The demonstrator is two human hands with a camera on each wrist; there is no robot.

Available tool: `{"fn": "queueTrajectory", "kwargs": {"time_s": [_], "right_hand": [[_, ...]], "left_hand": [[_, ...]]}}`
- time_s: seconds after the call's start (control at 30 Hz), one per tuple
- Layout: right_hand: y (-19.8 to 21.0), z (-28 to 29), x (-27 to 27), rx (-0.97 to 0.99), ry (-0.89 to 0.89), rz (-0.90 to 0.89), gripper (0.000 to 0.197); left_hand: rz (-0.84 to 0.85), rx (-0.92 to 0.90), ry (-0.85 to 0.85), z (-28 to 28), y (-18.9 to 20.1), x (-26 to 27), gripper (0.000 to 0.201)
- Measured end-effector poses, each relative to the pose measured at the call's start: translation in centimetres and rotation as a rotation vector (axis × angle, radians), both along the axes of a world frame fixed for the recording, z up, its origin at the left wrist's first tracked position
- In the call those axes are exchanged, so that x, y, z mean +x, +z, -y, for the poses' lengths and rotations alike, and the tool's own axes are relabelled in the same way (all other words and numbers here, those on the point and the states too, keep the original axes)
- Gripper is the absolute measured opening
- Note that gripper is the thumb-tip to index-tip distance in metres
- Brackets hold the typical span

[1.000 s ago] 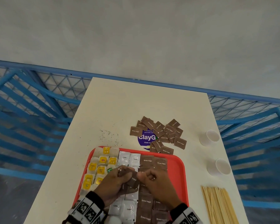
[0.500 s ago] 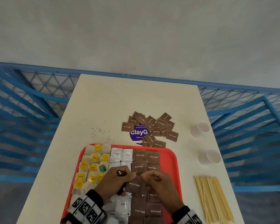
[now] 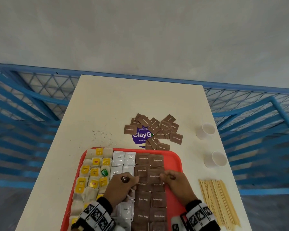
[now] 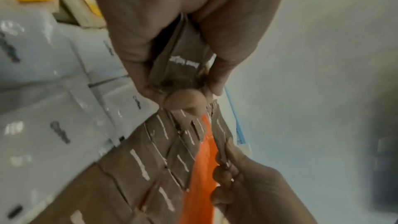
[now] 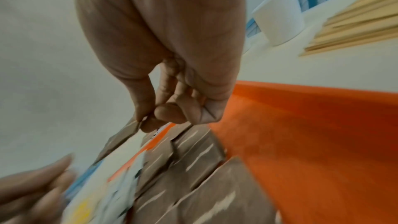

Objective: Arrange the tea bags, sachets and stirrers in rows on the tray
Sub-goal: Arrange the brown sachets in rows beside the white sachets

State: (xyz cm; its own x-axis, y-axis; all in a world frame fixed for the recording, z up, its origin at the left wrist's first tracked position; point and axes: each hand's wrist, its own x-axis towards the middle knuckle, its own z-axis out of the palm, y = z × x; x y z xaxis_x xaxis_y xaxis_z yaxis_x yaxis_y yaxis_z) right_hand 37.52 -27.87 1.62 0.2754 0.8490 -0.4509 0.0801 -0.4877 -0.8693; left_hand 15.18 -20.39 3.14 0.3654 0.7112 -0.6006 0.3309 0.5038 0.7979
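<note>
Right now the brown sugar rows are being filled: the left hand (image 4: 172,43) clutches spare packets (image 4: 183,57) while the right hand (image 3: 173,180) pinches one packet (image 3: 154,176) just above the tray (image 3: 175,157). Next, I'd judge, it needs laying square beside its neighbours. Wristbands hide the tray's near end; the wrist views are blurred.

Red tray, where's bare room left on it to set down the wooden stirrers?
A bare strip runs down the red tray between the brown sugar sachets and its right rim; the right hand sits over part of it. Left of that it is packed: coffee sachets, then tea bags. The wooden stirrers lie on the table.
</note>
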Motion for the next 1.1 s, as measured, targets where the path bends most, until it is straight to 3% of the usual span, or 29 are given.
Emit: {"fn": "queueTrajectory", "kwargs": {"time_s": [0.1, 0.17, 0.27, 0.4, 0.6, 0.77, 0.83, 0.9, 0.93, 1.0, 1.1], "right_hand": [[-1.6, -1.1, 1.8, -0.055, 0.004, 0.038, 0.013], [-2.7, -1.6, 2.2, -0.098, 0.015, 0.090, 0.014], [-3.6, -2.2, 2.3, -0.137, -0.015, 0.138, 0.017], [-4.5, -2.7, 2.3, -0.179, -0.008, 0.227, 0.018], [-4.7, -2.8, 1.9, -0.229, -0.017, 0.348, 0.020], [-3.4, -2.4, 1.0, -0.204, -0.161, 0.461, 0.027], [-2.3, -2.0, 0.8, -0.143, -0.171, 0.471, 0.026], [-0.9, -1.5, 0.4, -0.079, -0.117, 0.428, 0.024], [-0.1, -1.4, -0.2, -0.052, -0.069, 0.389, 0.023], [1.8, -1.1, -1.6, 0.012, 0.045, 0.301, 0.022], [4.8, -0.9, -3.8, 0.091, 0.149, 0.177, 0.021]], "left_hand": [[-0.323, 0.479, -0.282, -1.3, -1.2, 1.1, 0.009], [-0.435, 0.598, -0.423, -2.0, -1.5, 2.6, 0.015], [-0.521, 0.628, -0.609, -3.0, -1.8, 4.2, 0.037], [-0.595, 0.636, -0.784, -4.0, -1.4, 4.6, 0.040], [-0.591, 0.640, -0.782, -3.9, -1.6, 4.2, 0.035], [-0.333, 0.473, -0.465, -3.8, -0.1, 3.2, 0.018], [-0.052, 0.096, -0.237, -3.7, 1.2, 2.2, 0.016], [0.340, -0.393, 0.006, -3.4, 2.3, 1.1, 0.032], [0.478, -0.534, 0.081, -3.2, 2.6, 0.5, 0.038], [0.610, -0.614, 0.092, -2.6, 2.9, -0.4, 0.039], [0.603, -0.531, 0.064, -1.6, 3.1, -0.6, 0.036]]}}
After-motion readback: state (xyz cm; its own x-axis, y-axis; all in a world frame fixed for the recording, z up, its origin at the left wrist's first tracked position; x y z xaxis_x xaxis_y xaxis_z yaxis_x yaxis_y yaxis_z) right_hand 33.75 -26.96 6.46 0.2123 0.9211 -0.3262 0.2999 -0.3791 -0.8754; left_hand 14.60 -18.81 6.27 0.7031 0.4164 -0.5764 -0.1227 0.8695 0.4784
